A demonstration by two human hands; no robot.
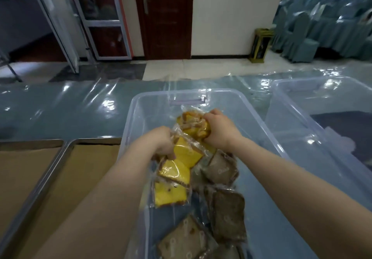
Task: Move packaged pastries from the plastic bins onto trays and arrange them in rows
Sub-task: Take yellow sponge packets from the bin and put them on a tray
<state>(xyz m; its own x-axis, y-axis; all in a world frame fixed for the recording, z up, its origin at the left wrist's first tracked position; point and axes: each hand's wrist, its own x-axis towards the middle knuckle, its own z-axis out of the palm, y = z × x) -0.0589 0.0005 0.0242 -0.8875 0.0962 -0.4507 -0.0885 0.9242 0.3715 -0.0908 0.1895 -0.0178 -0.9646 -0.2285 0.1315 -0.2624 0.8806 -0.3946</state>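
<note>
**Yellow pastries gripped over the plastic bin**

At the centre of the frame, the left grip pinches one yellow packet. The right grip is curled around another, a little higher. Brown pastries lie lower in the bin. Two trays stand at the lower left on the desk.

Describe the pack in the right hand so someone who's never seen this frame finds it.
Find the clear plastic bin in the centre, right of the metal trays. Toward its far end, the right hand grips a yellow pastry pack. Unlike the flat yellow packs at the left hand, it is bunched up and shows brown pieces.
</note>
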